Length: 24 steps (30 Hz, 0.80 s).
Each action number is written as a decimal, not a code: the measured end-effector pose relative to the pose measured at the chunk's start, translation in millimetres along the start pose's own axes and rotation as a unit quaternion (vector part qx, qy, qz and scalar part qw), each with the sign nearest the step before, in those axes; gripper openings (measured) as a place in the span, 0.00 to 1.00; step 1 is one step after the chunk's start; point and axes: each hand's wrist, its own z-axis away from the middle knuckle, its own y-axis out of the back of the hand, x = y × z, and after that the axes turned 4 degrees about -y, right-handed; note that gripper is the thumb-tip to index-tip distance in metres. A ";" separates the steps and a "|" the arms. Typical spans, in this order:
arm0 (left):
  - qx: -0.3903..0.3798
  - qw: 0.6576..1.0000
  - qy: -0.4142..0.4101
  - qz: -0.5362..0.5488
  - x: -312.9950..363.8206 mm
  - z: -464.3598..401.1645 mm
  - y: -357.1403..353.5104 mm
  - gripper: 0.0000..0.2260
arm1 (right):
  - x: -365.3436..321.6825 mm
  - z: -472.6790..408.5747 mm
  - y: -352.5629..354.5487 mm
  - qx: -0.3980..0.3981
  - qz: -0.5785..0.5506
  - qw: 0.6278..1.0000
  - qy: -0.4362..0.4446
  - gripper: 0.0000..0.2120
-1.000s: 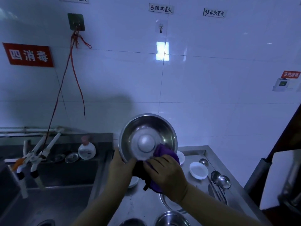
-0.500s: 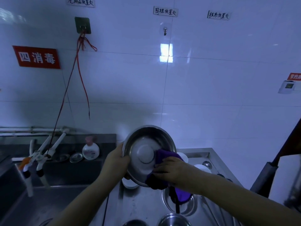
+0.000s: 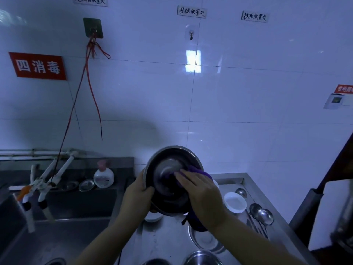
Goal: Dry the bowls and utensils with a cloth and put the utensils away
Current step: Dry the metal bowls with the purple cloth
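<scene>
A person holds a steel bowl [image 3: 168, 180] tilted up on edge above a steel worktop [image 3: 166, 240], its hollow facing the camera. The left hand [image 3: 138, 196] grips the bowl's left rim, fingers curled round the edge. The right hand [image 3: 200, 194] presses a purple cloth [image 3: 198, 172] against the bowl's inside, fingers laid nearly flat over the fabric; a loose end of the cloth hangs below the wrist. On the worktop to the right lie a small white dish [image 3: 235, 202] and, just beyond it, several ladles [image 3: 262, 214]. More steel bowls [image 3: 203, 240] rest on the worktop under the right forearm. To the left, a sink [image 3: 57, 232] sits below white taps [image 3: 49, 176], with a soap bottle [image 3: 103, 176] on the ledge behind. A red sign [image 3: 38, 66] hangs on the tiled wall.
</scene>
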 end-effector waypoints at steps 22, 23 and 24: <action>-0.055 0.997 0.037 0.050 -5.9 10.4 -9.9 0.22 | -11.1 -24.6 -5.0 -0.112 0.133 0.983 -0.068 0.11; -0.058 0.996 0.039 0.057 -5.6 11.1 -11.6 0.22 | -13.8 -28.1 -5.9 -0.107 0.121 0.985 -0.059 0.09; -0.057 0.996 0.039 0.062 -4.9 11.2 -12.7 0.22 | -17.0 -29.6 -7.2 -0.111 0.106 0.987 -0.046 0.07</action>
